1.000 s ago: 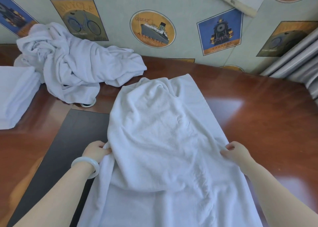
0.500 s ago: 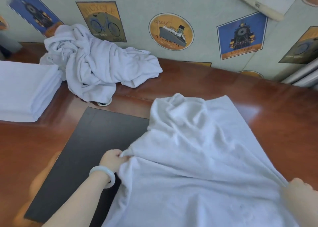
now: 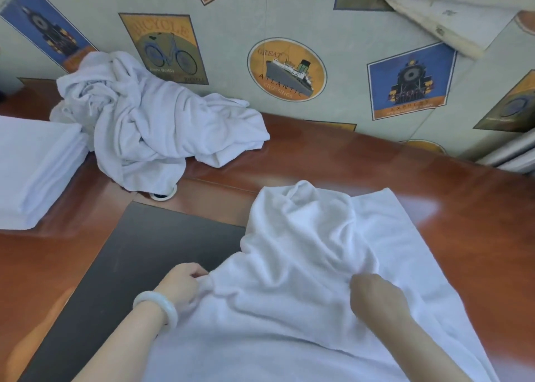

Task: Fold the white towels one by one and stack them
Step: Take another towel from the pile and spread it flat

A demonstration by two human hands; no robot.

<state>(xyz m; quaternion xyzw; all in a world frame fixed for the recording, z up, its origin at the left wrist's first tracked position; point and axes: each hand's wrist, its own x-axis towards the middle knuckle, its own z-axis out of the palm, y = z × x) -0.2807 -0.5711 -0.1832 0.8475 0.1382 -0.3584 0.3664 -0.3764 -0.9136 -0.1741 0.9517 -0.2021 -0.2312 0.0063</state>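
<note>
The glossy red-brown wooden counter (image 3: 434,236) carries everything. The large white terry towel (image 3: 304,251) lies spread on it, from under both hands to well beyond the fingers, and its far part is bunched in soft ridges. It looks light, limp and not slippery. It will sag wherever it is not held, so I judge it is best taken at two edge points and pulled taut. Beyond the left fingers lie the crumpled heap of white towels (image 3: 144,126) and, further left, the folded stack of white towels (image 3: 34,164). The left hand (image 3: 182,286) pinches the towel's left edge with curled fingers. The right hand (image 3: 376,297) curls its fingers into a middle fold and seems to grip it.
</note>
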